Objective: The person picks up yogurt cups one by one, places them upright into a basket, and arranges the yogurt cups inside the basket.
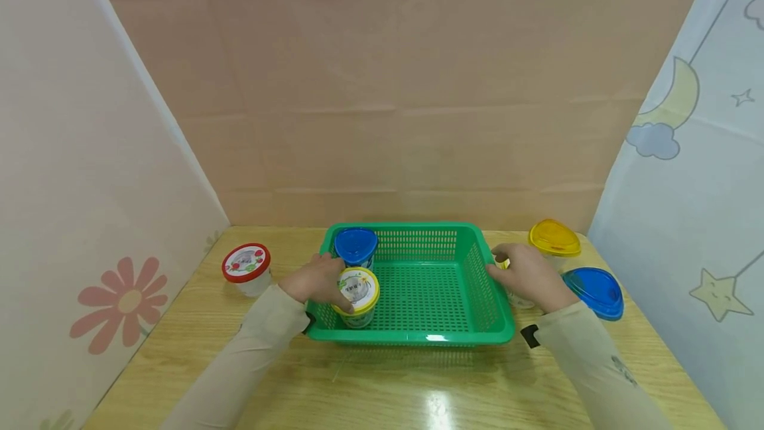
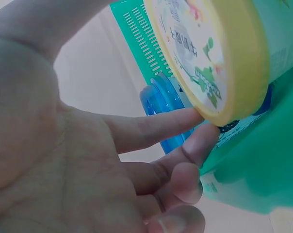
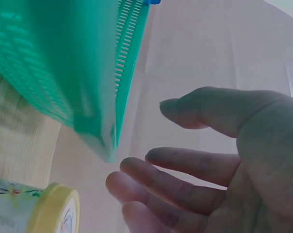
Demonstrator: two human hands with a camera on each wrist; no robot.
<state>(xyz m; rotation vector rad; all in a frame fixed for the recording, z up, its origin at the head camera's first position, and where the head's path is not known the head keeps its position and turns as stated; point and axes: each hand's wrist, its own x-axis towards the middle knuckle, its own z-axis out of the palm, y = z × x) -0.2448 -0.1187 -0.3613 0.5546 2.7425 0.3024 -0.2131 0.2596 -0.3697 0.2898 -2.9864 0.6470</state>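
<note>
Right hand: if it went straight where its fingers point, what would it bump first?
Probably the green plastic basket, at its right rim: the right hand points that way. Depth is hard to judge, and a yellow-lidded tub sits close too.

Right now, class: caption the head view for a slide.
Left fingers on a yellow-lidded tub, near a blue-lidded tub, in a green basket.
</note>
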